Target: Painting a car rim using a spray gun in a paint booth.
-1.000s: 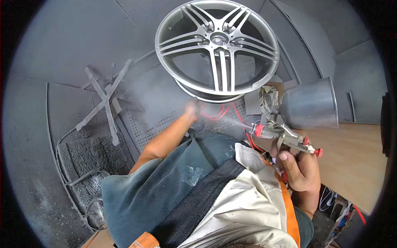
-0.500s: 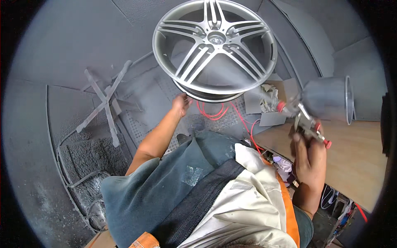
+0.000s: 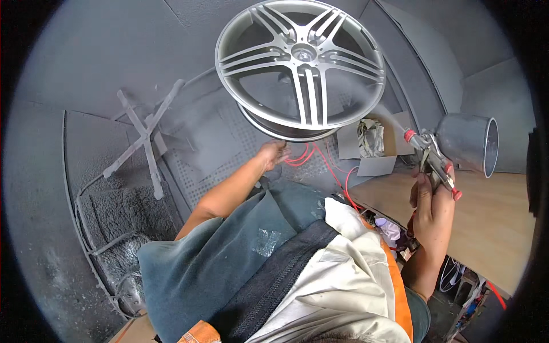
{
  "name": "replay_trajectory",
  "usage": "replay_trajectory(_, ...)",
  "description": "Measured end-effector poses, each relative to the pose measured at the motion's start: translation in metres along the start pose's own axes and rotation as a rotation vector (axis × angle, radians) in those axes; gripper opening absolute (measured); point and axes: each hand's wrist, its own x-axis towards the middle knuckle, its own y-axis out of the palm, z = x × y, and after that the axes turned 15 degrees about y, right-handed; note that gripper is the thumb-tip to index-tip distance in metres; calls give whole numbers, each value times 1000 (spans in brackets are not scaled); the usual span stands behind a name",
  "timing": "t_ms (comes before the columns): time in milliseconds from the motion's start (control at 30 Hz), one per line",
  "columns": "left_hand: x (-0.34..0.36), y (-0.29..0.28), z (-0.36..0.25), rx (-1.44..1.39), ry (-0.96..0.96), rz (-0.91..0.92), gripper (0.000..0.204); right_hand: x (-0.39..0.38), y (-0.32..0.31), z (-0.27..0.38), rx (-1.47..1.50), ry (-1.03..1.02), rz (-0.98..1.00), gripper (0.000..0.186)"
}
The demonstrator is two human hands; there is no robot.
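Observation:
A silver multi-spoke wheel rim (image 3: 309, 122) hangs or rests raised at the top centre; its support is hidden. My left hand (image 3: 272, 154) is just below the rim's lower edge, fingers apart and slightly curved; I cannot tell if the fingertips touch it. My right hand (image 3: 430, 203) grips a metal spray gun (image 3: 430, 155) with red knobs and a grey cup (image 3: 466, 146), at the right. A pale mist leaves its nozzle toward the rim.
A paint-coated cross stand (image 3: 147, 139) and coarse grey pad (image 3: 111, 220) are left. Red hose (image 3: 337, 183) lies below the rim, beside an open carton (image 3: 373, 160) with crumpled paper. A wooden worktop (image 3: 486, 223) is right, grey walls (image 3: 91, 57) around.
The spray gun has moved right and tilted, its mist now angled up-left. The rim's spokes have rotated back and forth. My left hand dipped left, then returned rightward below the rim.

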Motion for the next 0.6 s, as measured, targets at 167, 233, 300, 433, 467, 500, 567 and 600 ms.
replay_trajectory(167, -8, 7, 2, 5, 30, -27, 27, -29, -20, -5, -59, 61, 285, 13)
replay_trajectory(233, 7, -19, 19, 82, 123, 43, 27, -44, -20, -4, 62, 122, 525, 16)
replay_trajectory(300, 12, -36, 26, 227, 304, 186, 27, -51, -13, -6, 63, 71, 517, 16)
replay_trajectory(433, -9, -10, 3, -188, 184, -218, 28, -55, -13, -10, 2, -13, 366, 17)
replay_trajectory(467, -13, -9, -2, -193, 188, -219, 28, -52, -15, -10, -47, -18, 270, 17)
replay_trajectory(500, -17, -11, -7, -196, 207, -224, 32, -48, -17, -9, -96, -23, 175, 16)
replay_trajectory(567, -21, -15, -16, -203, 243, -235, 40, -38, -21, -7, -52, -12, 84, 16)
replay_trajectory(600, -22, -16, -19, -209, 245, -236, 40, -32, -24, -6, -6, 5, -9, 16)
